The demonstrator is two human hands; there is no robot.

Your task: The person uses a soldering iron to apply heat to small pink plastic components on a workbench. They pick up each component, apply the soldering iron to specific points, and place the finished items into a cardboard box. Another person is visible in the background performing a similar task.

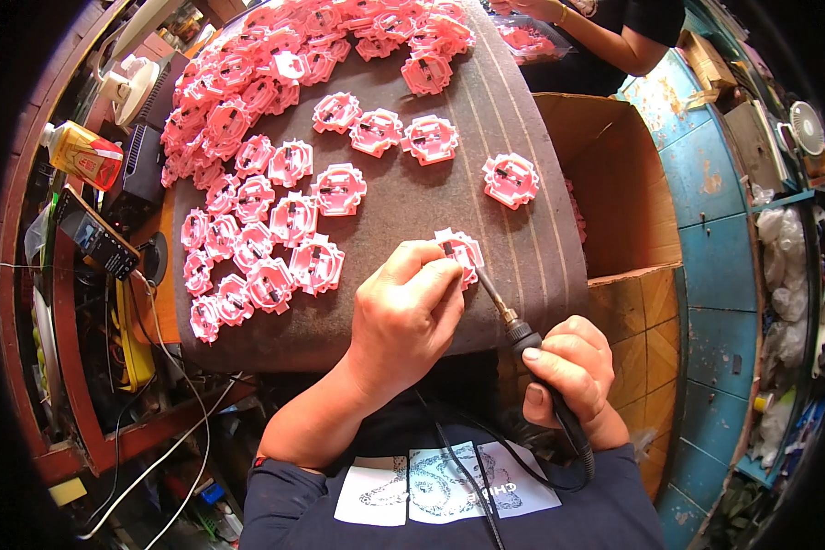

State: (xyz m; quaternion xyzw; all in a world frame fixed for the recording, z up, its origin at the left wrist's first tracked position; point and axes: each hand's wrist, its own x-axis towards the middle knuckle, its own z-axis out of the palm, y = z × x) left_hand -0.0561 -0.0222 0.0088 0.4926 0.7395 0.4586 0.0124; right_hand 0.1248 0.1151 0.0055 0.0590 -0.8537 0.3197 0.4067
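Observation:
My left hand (408,307) is closed, fingers bent and pressed at the lower left of a pink plastic part (461,249) with dark bits inside, partly covering it. My right hand (568,371) grips the black handle of a soldering iron (521,330), whose metal tip reaches that part from the lower right; its cord loops down across my dark shirt. A single similar pink piece (511,179) lies to the upper right, several others (339,188) lie to the left, and a dense pile (229,124) covers the back of the brown mat (385,330).
A cardboard box (632,192) stands right of the mat, beside blue panels (715,302). At left are a phone (94,234), a yellow container (87,156), a small fan (128,92) and hanging cables. Another person's arm (605,41) is at the upper right.

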